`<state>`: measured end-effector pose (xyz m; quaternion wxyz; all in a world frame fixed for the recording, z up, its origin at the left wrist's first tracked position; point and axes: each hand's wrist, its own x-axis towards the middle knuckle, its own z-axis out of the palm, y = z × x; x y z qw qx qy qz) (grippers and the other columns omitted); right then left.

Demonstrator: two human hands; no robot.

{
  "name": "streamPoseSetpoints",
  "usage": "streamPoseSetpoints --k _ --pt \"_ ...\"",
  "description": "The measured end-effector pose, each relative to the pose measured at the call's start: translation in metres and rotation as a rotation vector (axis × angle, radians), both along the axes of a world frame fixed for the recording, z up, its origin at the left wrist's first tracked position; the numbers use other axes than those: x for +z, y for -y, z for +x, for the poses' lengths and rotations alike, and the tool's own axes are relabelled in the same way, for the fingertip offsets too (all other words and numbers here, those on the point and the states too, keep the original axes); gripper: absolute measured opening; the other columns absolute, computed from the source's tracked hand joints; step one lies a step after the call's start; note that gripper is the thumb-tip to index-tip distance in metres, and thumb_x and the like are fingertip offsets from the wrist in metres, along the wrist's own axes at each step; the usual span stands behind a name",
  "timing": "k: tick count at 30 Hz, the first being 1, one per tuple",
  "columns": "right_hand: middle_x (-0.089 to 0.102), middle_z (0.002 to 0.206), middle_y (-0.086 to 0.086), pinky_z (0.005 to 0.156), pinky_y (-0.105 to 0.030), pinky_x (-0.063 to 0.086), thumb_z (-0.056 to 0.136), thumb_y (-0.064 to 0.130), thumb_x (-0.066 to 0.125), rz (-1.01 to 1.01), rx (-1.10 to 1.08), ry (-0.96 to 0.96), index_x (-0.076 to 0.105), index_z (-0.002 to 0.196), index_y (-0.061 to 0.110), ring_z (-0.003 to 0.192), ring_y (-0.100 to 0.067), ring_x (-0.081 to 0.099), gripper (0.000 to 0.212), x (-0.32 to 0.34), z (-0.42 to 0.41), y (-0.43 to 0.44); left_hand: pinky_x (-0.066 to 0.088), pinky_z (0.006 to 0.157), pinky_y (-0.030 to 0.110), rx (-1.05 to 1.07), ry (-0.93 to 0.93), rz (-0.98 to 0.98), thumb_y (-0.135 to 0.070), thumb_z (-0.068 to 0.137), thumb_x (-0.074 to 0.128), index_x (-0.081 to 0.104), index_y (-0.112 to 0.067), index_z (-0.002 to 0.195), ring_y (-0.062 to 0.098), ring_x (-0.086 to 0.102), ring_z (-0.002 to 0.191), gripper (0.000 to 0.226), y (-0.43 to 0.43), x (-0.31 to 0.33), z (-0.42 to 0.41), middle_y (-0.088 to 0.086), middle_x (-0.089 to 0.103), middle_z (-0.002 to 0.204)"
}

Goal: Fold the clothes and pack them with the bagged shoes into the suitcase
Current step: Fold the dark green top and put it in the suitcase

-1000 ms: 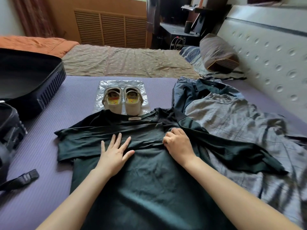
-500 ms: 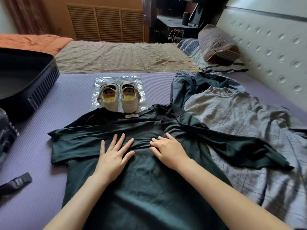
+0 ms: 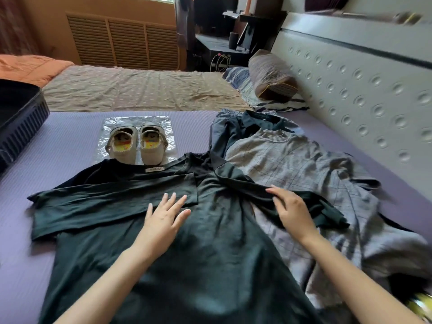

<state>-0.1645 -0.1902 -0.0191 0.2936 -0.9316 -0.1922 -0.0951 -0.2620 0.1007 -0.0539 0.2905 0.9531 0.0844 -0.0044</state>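
A dark green T-shirt (image 3: 205, 253) lies spread on the purple mat, its left sleeve folded across the chest. My left hand (image 3: 163, 218) presses flat on the chest with fingers spread. My right hand (image 3: 292, 211) lies on the shirt's right sleeve (image 3: 247, 185), fingers straight, thumb under the sleeve edge. A pair of white shoes (image 3: 138, 146) stands on a clear plastic bag (image 3: 109, 122) just beyond the collar. A grey checked garment (image 3: 304, 167) and a dark blue one (image 3: 231, 132) lie heaped to the right. The open black suitcase (image 3: 18, 127) shows at the left edge.
The purple mat (image 3: 65, 146) covers the near bed. Beyond it lies a beige sheet (image 3: 140, 90) and an orange blanket (image 3: 30, 66). A striped pillow (image 3: 271, 76) leans on the padded headboard (image 3: 374, 94) along the right.
My right hand has moved right, from the shirt's chest onto the right sleeve. My left hand stays pressed on the chest. The camera has tilted slightly.
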Motion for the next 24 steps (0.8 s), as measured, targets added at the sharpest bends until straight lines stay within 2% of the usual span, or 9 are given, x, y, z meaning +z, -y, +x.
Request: streamPoseSetpoints --k 3,6,9,13,16,19,22,23,24 --pt "0.049 0.140 -0.009 0.105 -0.039 0.038 0.098 0.018 0.048 -0.111 -0.203 -0.104 0.042 0.141 0.013 0.129 -0.027 0.045 0.044 0.007 0.007 0.051 -0.004 0.116 0.039 -0.075 -0.003 -0.043 -0.045 0.099 0.030 0.026 -0.034 0.147 0.009 -0.001 0.146 0.049 0.034 0.009 0.007 -0.007 0.020 0.156" --pt "0.040 0.147 -0.010 0.106 -0.040 0.035 0.097 0.034 0.049 -0.272 -0.371 -0.185 0.033 0.146 0.011 0.134 -0.028 0.038 0.056 0.005 0.012 0.080 -0.002 0.116 0.039 -0.113 -0.063 -0.050 -0.045 0.100 0.030 0.032 -0.032 0.145 0.009 0.002 0.146 0.047 0.055 0.010 0.008 -0.005 0.025 0.155" --pt "0.049 0.139 -0.012 0.101 -0.038 0.037 0.093 0.042 0.054 -0.329 -0.514 -0.170 0.042 0.138 0.007 0.127 -0.029 0.045 0.058 -0.005 0.006 0.099 -0.001 0.116 0.038 -0.129 -0.105 -0.030 -0.044 0.100 0.030 0.032 -0.030 0.145 0.010 0.002 0.146 0.047 0.066 0.010 0.004 0.000 0.018 0.157" --pt "0.062 0.118 -0.012 0.091 -0.036 0.039 0.091 0.037 0.059 -0.333 -0.595 -0.096 0.059 0.116 0.007 0.111 -0.030 0.054 0.039 -0.011 -0.003 0.111 0.000 0.117 0.038 -0.115 -0.142 -0.031 -0.044 0.100 0.030 0.031 -0.030 0.146 0.011 0.000 0.146 0.047 0.070 0.013 -0.001 0.000 0.012 0.159" --pt "0.066 0.108 -0.015 0.079 -0.036 0.043 0.089 0.023 0.064 -0.212 -0.629 -0.070 0.066 0.103 0.008 0.099 -0.034 0.060 0.021 -0.004 -0.006 0.109 0.007 0.118 0.038 -0.100 -0.147 -0.071 -0.043 0.100 0.033 0.034 -0.029 0.145 0.013 0.008 0.146 0.047 0.069 0.016 -0.003 0.002 0.014 0.158" --pt "0.068 0.104 -0.011 0.064 -0.029 0.040 0.085 0.013 0.068 0.019 -0.592 0.024 0.068 0.092 0.010 0.090 -0.032 0.062 0.008 0.005 -0.013 0.099 0.011 0.117 0.032 -0.091 -0.049 -0.157 -0.040 0.099 0.038 0.044 -0.025 0.139 0.012 0.016 0.144 0.043 0.072 0.020 -0.007 0.004 0.025 0.155" --pt "0.065 0.114 -0.006 0.072 -0.016 0.043 0.081 0.005 0.070 0.225 -0.388 0.113 0.069 0.091 0.009 0.103 -0.022 0.061 0.010 0.019 -0.026 0.069 0.023 0.105 0.015 -0.018 0.109 -0.381 -0.032 0.099 0.044 0.058 -0.019 0.126 0.008 0.039 0.132 0.034 0.078 0.027 -0.008 -0.001 0.051 0.138" --pt "0.063 0.118 -0.005 0.075 -0.007 0.041 0.081 0.003 0.070 0.284 -0.298 0.102 0.069 0.092 0.007 0.107 -0.018 0.059 0.012 0.023 -0.034 0.054 0.029 0.101 0.017 0.034 0.113 -0.516 -0.032 0.099 0.043 0.061 -0.021 0.120 0.009 0.046 0.125 0.030 0.081 0.031 -0.007 -0.001 0.057 0.130" --pt "0.061 0.120 -0.003 0.078 -0.003 0.041 0.080 0.002 0.071 0.331 -0.202 0.084 0.070 0.093 0.007 0.109 -0.014 0.057 0.013 0.026 -0.043 0.038 0.035 0.098 0.022 0.093 0.094 -0.694 -0.033 0.100 0.040 0.060 -0.022 0.116 0.012 0.052 0.118 0.028 0.082 0.035 -0.006 0.001 0.060 0.124"
